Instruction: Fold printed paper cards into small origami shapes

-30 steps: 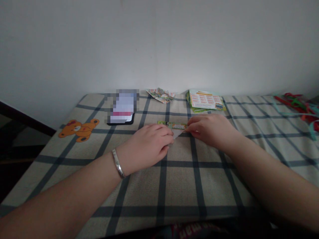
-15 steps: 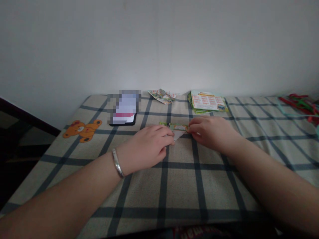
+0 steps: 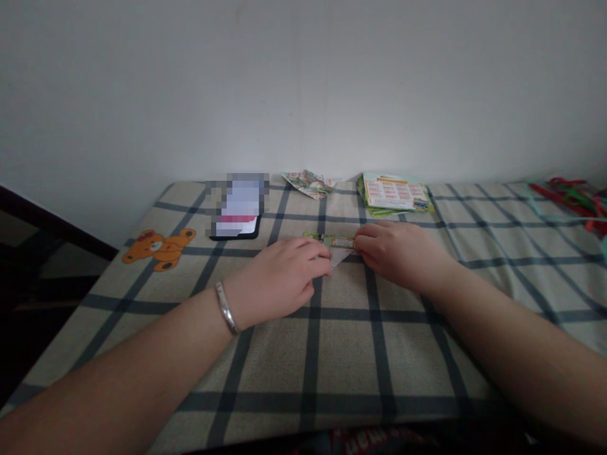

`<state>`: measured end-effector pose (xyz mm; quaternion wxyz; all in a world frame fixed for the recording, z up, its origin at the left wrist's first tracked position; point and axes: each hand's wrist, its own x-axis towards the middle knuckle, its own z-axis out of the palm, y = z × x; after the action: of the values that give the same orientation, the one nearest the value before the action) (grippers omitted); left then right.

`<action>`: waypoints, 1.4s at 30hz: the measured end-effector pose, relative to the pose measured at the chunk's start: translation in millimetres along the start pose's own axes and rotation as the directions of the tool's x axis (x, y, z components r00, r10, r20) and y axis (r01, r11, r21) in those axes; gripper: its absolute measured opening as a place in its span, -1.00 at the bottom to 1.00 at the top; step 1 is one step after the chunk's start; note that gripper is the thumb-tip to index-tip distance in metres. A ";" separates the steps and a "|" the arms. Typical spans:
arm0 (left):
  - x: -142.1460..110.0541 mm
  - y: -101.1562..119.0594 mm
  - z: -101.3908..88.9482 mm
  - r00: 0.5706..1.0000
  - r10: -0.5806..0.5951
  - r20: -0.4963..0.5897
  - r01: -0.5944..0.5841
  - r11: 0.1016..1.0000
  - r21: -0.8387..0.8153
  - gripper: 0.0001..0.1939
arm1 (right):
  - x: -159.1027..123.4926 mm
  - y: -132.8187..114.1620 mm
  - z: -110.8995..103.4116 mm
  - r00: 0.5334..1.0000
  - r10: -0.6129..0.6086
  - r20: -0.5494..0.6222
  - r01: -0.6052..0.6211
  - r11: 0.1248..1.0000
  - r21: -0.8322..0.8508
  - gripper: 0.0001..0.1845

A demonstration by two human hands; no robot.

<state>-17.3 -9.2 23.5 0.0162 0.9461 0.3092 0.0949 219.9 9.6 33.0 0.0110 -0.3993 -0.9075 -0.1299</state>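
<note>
A small folded piece of printed paper (image 3: pixel 340 246) lies on the checked tablecloth between my hands, its upper strip green and its lower part a plain pale triangle. My left hand (image 3: pixel 284 275), with a silver bracelet at the wrist, covers the paper's left part, fingers closed together on it. At the paper's right end, my right hand (image 3: pixel 396 249) pinches the edge between thumb and fingers. Both hands hide parts of the paper.
Along the wall lie a phone (image 3: pixel 237 205), a crumpled folded paper (image 3: pixel 310 184) and a stack of printed leaflets (image 3: pixel 394 193). An orange bear cutout (image 3: pixel 161 249) rests at the left; red and green ribbons (image 3: pixel 571 196) lie at the far right.
The view has shifted slightly, so things on the table appear a little further right. My right fingers have closed in a bit on the paper's end; my left hand stays in place.
</note>
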 end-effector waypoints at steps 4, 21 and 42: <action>1.2 -2.9 3.9 1.000 0.027 -0.016 -0.027 1.000 0.003 -0.76 | 3.2 1.1 2.7 1.000 -0.001 -0.005 0.001 0.999 -0.047 -0.85; 4.6 -18.6 11.8 0.995 0.034 -0.095 -0.052 0.980 -0.192 -0.89 | 4.8 4.6 10.9 0.974 -0.141 -0.178 0.139 0.990 -0.022 -0.78; 5.7 -14.1 13.4 0.942 0.023 -0.335 -0.032 0.999 -0.021 -0.85 | 4.6 -5.0 16.2 0.931 -0.118 -0.346 0.230 0.925 0.302 -0.75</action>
<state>-18.5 5.9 10.0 -0.0254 0.9201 0.2931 0.2585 214.6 13.6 16.8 0.2152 -0.2816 -0.9344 -0.0362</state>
